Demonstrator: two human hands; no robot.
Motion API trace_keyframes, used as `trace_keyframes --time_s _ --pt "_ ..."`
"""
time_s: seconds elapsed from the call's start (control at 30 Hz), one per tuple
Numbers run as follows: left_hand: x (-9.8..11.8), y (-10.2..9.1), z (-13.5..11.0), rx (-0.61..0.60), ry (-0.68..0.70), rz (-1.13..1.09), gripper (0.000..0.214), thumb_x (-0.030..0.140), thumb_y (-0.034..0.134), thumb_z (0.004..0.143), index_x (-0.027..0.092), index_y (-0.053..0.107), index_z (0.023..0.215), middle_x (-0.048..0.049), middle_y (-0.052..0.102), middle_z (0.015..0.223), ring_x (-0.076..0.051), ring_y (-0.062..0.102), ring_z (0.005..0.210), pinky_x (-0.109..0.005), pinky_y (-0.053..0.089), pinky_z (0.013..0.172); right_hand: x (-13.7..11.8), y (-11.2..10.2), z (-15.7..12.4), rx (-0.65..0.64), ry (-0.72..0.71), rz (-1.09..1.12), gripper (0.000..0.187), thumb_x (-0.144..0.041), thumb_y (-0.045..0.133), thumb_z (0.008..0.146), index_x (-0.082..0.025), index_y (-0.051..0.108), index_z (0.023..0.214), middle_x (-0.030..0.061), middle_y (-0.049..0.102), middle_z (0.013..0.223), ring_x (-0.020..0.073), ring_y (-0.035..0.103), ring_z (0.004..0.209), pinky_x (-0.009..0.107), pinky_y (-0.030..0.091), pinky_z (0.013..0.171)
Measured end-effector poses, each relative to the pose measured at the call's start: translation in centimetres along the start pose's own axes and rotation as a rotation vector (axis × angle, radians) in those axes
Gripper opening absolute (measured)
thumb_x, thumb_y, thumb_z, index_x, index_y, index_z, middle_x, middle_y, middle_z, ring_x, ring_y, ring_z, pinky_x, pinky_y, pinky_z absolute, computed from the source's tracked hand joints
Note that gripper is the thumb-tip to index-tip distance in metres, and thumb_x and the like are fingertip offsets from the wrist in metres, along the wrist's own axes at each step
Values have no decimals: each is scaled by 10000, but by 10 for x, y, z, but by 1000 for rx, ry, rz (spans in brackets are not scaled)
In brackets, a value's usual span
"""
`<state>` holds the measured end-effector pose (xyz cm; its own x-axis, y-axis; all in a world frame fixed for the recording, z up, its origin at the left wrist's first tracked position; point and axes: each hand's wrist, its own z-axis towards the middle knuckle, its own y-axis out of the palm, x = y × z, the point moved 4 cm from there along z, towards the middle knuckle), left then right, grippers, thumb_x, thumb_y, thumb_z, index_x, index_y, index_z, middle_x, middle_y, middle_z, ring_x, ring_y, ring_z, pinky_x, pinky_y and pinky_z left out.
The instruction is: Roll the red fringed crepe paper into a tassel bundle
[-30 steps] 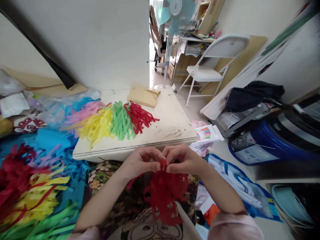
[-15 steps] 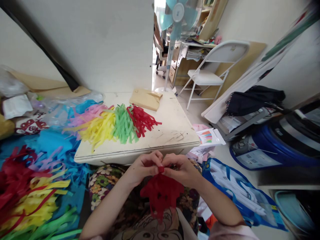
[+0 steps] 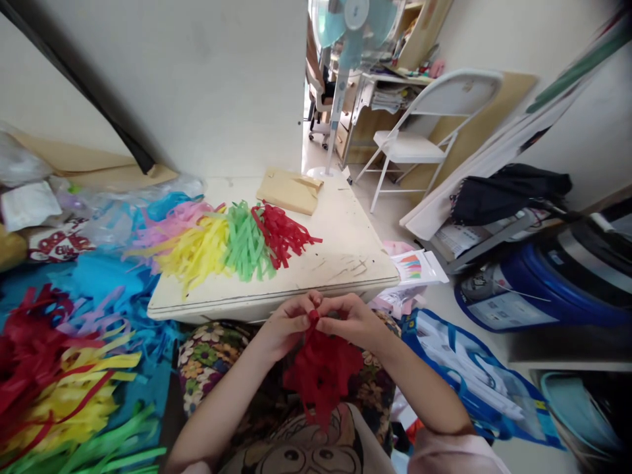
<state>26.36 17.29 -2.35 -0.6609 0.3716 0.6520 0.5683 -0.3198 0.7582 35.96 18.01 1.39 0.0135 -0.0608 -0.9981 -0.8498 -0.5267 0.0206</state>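
Observation:
A red tassel of thin paper-like strips (image 3: 323, 375) hangs over my lap, its bound top pinched between both hands. My left hand (image 3: 291, 320) has thumb and fingers closed on one side of that top. From the other side my right hand (image 3: 348, 319) grips it the same way, the fingertips of the two hands nearly meeting. On the cream tabletop just beyond lie finished-looking tassels side by side: a red one (image 3: 284, 234), a green one (image 3: 248, 240), a yellow one (image 3: 200, 247) and a pink one (image 3: 172, 227).
Loose red strips (image 3: 34, 349), yellow strips (image 3: 74, 388) and green strips (image 3: 99, 438) are heaped at my left. A flat brown packet (image 3: 289, 191) lies at the table's back. Right of me are a blue-edged bag (image 3: 464, 368), a white folding chair (image 3: 415, 145) and a standing fan (image 3: 340, 85).
Both hands have shifted slightly up and left with the red tassel's top still between them. The hanging strips have swung a little, and the view has tilted slightly.

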Motion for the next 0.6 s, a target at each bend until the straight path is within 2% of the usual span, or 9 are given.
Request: trace_keyframes --time_s 0.2,0.37,0.6 --pt "-5 -2 0 83 -48 -99 144 219 714 487 175 591 548 23 429 853 -101 460 745 -192 370 624 3 -2 2 51 -13 -41 84 -206 585 613 -122 590 605 -47 474 549 52 389 513 193 328 527" --pt "-5 -2 0 104 -78 -69 158 208 715 475 145 580 529 9 454 871 -100 468 712 -181 375 586 -1 -2 1 64 -44 -83 98 -202 570 621 -115 577 576 -37 472 562 60 399 538 196 331 539" --pt "-12 -6 3 209 -40 -74 186 241 717 471 159 571 549 17 521 918 -110 503 737 -198 403 646 1 -3 -4 259 -123 -216 87 -190 549 642 -118 590 617 -14 532 607 78 447 562 198 371 552"
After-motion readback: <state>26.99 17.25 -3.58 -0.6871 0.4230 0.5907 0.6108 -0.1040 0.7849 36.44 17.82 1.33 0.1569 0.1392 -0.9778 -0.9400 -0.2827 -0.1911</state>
